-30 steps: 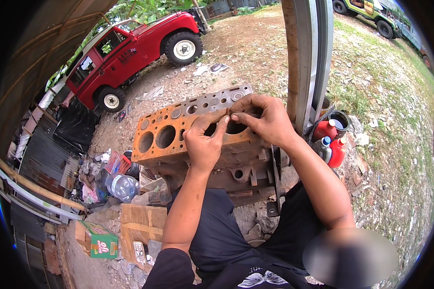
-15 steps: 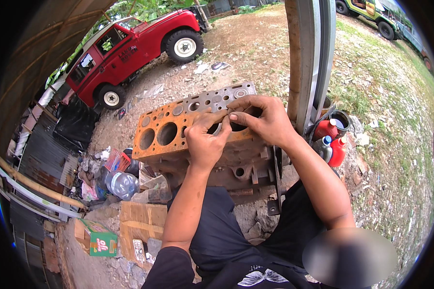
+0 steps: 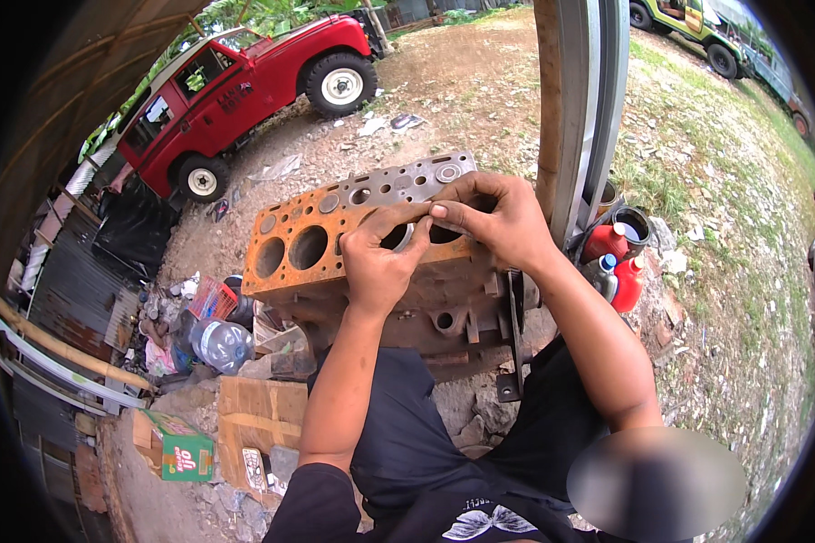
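Note:
A heavy engine block (image 3: 287, 228) stands in front of me, its flat top pierced by large round cylinder bores and smaller holes. Orange rust coats the left part of that top, while the far right part is bare grey metal. Above the block my left hand (image 3: 380, 258) and my right hand (image 3: 507, 222) meet, thumbs and fingertips pinched together. Whatever they pinch is too small or too hidden to make out. Behind the fingers, some of the bores are partly covered.
A metal post (image 3: 578, 118) rises just beyond the block's right end. Red bottles (image 3: 627, 282) and a black bucket (image 3: 637, 226) stand beside it. To the left lie a clear plastic jug (image 3: 222, 346), flattened cardboard (image 3: 261, 407) and a green box (image 3: 186, 452). A red off-road car (image 3: 235, 100) is parked beyond.
The whole view has shifted slightly, so the block appears a little further left and higher. Both hands keep their fingertips together, with the grip much the same.

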Demonstrator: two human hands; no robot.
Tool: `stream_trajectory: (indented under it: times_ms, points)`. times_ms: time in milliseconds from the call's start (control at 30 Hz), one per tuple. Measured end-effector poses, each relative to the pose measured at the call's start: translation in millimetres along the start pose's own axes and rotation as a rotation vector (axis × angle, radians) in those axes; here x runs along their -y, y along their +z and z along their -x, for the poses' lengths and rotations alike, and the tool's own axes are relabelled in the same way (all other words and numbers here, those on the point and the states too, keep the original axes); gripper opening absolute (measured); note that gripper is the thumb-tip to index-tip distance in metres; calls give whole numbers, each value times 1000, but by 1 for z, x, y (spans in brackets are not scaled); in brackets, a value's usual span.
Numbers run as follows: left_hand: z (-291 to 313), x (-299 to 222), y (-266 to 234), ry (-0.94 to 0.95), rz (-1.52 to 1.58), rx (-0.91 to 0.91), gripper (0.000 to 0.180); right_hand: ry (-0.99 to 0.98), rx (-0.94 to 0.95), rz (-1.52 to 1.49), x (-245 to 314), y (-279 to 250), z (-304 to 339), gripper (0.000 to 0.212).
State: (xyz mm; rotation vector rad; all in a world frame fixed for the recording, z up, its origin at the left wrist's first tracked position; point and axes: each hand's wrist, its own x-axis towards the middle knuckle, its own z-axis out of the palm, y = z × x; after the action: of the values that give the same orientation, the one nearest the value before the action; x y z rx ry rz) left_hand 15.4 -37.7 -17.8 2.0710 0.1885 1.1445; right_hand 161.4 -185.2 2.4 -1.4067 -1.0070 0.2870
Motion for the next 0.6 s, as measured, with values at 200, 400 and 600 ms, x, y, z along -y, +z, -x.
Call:
stream_trajectory:
  times_ms: [200,400,600]
  points:
    - [-3,4,2,164,-90,-56,23,-6,10,5,-2,-1,-1,22]
    - [-2,-6,-1,-42,50,51,21,-82,0,134,-4,-6,-2,23]
    - [-1,-5,0,-93,84,59,21,-115,-19,199,-6,-5,-1,24]
